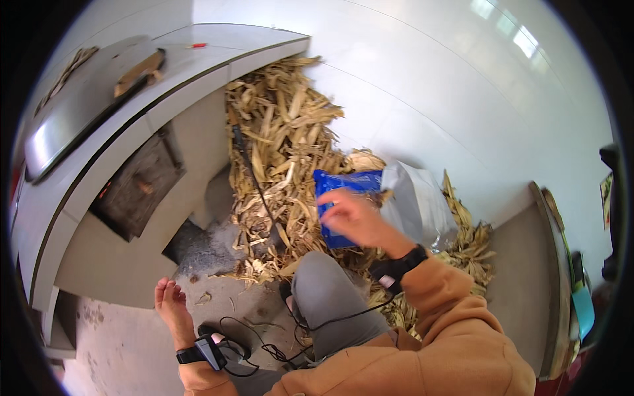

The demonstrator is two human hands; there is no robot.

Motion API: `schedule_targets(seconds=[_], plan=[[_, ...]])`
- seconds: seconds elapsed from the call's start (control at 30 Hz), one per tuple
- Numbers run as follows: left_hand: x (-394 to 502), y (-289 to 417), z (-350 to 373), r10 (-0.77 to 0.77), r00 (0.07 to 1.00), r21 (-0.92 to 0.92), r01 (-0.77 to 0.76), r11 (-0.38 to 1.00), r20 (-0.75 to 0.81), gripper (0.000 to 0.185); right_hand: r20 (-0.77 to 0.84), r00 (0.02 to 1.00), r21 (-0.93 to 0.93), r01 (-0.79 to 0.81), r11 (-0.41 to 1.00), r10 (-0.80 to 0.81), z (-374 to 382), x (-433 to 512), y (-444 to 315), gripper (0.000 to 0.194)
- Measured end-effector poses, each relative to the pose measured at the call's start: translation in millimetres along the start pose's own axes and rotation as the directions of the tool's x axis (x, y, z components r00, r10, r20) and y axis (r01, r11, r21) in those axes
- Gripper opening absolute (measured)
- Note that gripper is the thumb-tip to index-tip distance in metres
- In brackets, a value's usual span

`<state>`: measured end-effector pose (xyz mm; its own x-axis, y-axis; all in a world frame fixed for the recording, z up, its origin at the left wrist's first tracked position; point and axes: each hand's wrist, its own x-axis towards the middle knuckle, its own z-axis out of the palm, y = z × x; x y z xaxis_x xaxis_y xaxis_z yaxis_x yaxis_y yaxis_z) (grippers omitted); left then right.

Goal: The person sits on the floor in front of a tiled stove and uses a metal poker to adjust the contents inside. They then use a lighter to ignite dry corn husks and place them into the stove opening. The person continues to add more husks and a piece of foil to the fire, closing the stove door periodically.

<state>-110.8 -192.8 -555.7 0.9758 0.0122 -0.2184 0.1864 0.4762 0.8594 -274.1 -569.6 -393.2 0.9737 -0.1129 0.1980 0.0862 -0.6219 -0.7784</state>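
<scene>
My right hand [349, 215] is over a blue and silver plastic bag [418, 200], its fingers apart and slightly blurred; I cannot tell whether it touches the bag. Below and left, my left hand [171, 302] hangs above the floor, fingers curled, with nothing seen in it. Behind the bag and to its left lies a large heap of dry corn husks [292, 148]. A long dark tool [252, 173] rests on the husks. To the left, the stove's metal door [143, 188] shows a small orange glow at its edge.
The tiled stove counter [183, 74] carries a metal lid [74, 128] and a small red object [198, 45]. Ash [213, 247] lies by the opening under the stove. Black cables [277, 351] run near my legs. At the right stands a board-like edge [554, 297] beside a turquoise utensil [583, 312].
</scene>
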Motion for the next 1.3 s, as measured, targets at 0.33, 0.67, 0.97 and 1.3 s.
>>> schedule_targets(seconds=[0.33, 0.67, 0.97, 1.3], plan=[[-1, -18, -18, -0.127, 0.988, 0.183, 0.141, 0.973, -0.086, 0.013, -0.879, -0.002, 0.430, -0.437, 0.790, 0.477, -103, -247, 213, 0.065], [-27, 1, 5, -0.133, 0.991, 0.329, 0.134, 0.935, -0.026, 0.017, -0.436, 0.117, 0.899, 0.000, 0.439, 0.892, -92, -232, 334, 0.029], [-57, 30, 93, -0.128, 0.983, 0.528, 0.038, 0.848, 0.135, 0.021, -0.734, 0.498, 0.673, 0.445, 0.591, 0.461, -228, -152, 149, 0.020], [-107, 16, 175, -0.063, 0.737, 0.187, -0.087, 0.978, 0.673, 0.089, -0.133, 0.946, -0.286, 0.249, 0.925, -0.295, -45, -27, -22, 0.038]])
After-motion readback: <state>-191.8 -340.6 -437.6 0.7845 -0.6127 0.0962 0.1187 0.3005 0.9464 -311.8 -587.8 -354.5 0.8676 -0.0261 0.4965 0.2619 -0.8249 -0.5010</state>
